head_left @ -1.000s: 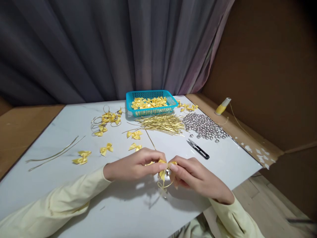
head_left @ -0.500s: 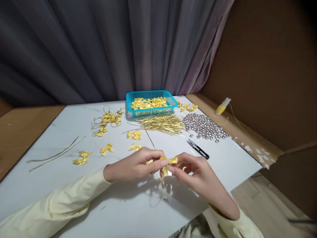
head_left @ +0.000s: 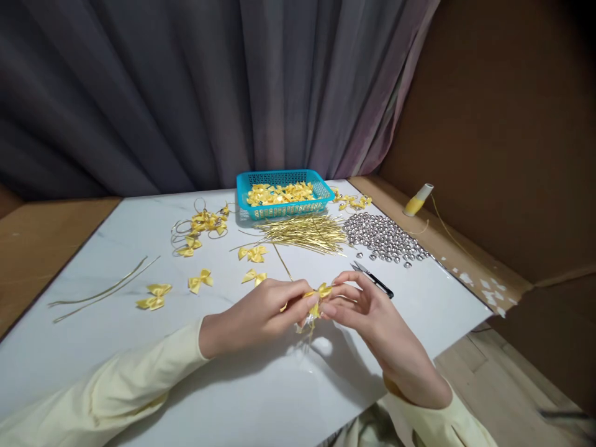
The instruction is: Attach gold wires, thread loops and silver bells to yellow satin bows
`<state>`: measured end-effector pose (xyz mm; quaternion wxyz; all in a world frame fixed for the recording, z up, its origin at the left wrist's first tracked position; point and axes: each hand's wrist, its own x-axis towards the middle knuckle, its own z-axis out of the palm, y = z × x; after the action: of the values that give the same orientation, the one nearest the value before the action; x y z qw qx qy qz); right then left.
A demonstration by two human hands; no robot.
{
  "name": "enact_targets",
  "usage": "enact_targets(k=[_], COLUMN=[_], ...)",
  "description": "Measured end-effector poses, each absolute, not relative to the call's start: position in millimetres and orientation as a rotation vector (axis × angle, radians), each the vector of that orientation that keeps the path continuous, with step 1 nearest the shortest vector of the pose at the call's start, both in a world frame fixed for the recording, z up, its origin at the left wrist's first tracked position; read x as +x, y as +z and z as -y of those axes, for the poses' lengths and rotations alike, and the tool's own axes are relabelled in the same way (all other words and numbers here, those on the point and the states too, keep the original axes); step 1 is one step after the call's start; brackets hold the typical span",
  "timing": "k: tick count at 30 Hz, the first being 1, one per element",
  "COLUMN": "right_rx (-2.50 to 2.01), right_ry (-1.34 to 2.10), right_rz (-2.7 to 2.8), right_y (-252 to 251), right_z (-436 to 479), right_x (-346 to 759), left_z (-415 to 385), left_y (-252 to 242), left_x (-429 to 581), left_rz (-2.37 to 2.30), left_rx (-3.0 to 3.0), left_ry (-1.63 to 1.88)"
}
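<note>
1. Here, the small yellow satin ribbon bow is pinched between both hands, just above the near middle of the white surface.
2. The left hand has its fingers together, clamped on the bow's left side. The right hand grips the right side with thumb and forefinger, its other fingers spread.
3. The bow looks light, soft and slippery, and easily crushed. The tight centre knot seems the surest place to hold it.
4. Black thread snips lie just beyond the right hand.
5. Farther off are a heap of gold wire ties, silver bells to their right, and a blue plastic basket.
</note>
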<state>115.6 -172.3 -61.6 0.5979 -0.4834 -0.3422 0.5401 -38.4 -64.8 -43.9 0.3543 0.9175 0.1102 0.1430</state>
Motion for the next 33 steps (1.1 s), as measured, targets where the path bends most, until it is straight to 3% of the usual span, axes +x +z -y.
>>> enact_targets(k=[6,12,33], right_rx=[-1.047,-1.167,-1.471], right_ry=[1.278,0.950,0.378], right_rz=[0.704,0.857,1.541], right_y=[-65.7,-71.8,-66.6], right_z=[170.9,170.5,179.1], right_x=[110.3,106.6,111.9], left_z=[68.8,70.0,72.2], left_y=[-54.3,-55.5,-52.9], left_x=[-39.8,-37.9,-39.4], left_rz=[-0.250,-0.229,-0.237], left_rx=[2.750,2.943,2.928], left_ry=[0.537,0.638,0.436])
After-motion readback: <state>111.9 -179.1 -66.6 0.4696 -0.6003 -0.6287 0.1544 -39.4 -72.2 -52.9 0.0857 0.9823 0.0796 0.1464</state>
